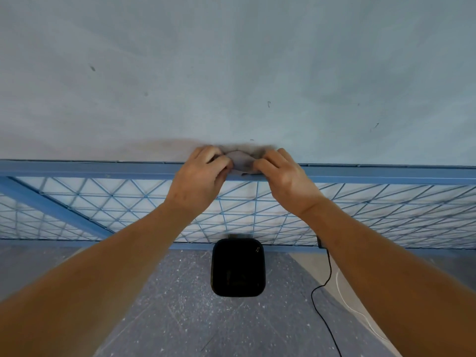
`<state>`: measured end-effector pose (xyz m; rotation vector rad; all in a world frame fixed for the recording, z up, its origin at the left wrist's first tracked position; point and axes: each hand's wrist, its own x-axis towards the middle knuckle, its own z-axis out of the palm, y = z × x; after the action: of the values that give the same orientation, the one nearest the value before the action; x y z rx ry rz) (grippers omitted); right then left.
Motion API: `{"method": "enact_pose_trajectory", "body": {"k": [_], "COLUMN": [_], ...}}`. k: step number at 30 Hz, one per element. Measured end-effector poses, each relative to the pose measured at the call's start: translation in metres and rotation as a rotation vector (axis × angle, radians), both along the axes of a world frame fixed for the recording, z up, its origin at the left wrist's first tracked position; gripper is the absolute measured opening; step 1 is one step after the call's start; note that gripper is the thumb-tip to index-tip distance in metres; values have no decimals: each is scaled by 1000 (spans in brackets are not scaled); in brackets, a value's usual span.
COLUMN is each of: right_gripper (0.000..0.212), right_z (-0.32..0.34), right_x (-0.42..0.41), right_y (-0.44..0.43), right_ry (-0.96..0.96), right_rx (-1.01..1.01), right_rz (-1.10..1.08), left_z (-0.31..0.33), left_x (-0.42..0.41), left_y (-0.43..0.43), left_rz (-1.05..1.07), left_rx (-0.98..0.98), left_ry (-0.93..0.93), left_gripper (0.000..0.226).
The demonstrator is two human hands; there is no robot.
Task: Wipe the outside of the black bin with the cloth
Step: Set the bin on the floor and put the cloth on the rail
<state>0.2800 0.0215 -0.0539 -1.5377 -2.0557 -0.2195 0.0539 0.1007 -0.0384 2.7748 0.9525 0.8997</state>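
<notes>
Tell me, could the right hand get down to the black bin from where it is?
Probably yes. The right hand and left hand hold the cloth at the blue rail; the black bin stands on the floor directly below, nothing between.

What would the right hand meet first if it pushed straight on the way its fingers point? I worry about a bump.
Likely the grey cloth its fingers already pinch, then the left hand gripping the other end; depth is unclear.

Crumpled grey cloth (pixel 241 163) lies above open, upright black bin (pixel 238 270).
</notes>
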Motion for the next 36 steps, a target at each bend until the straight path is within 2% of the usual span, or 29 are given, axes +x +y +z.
{"method": "enact_pose_trajectory", "body": {"k": [3,5,9,11,14,18,22,25,28,31,36], "right_gripper": [28,26,26,29,40,29,32,23,16,19,33], "right_z": [2,-1,-5,-3,-5,-15,-20,-16,-13,-11,-10], "right_x": [7,1,-19,-28,-37,-30,-26,-30,-38,-47,-50], "right_y": [5,6,-15,-24,-20,-9,-11,-12,-10,-11,-19], "right_ry": [-73,-108,-50,21,55,11,84,175,187,146,105], "right_rx": [80,65,-20,-8,52,41,20,40,20,-12,-29], "right_rz": [-49,-73,-195,-256,-194,-156,-146,-168,-219,-339,-415], "left_z": [0,-3,-7,-2,8,7,-3,-7,-7,-4,-2], "left_x": [3,7,14,18,27,23,4,1,5,5,3], "left_y": [0,0,-7,-14,-19,-15,-10,-3,-1,-7,-22], "left_rz": [34,16,62,94,139,97,12,50,51,81,83], "left_rx": [-14,46,145,145,100,125,77,-26,-18,-41,-121], "left_ry": [6,20,100,146,163,168,93,-35,-51,-44,-43], "left_gripper": [12,15,30,28,28,34,34,30,20,16,24]}}
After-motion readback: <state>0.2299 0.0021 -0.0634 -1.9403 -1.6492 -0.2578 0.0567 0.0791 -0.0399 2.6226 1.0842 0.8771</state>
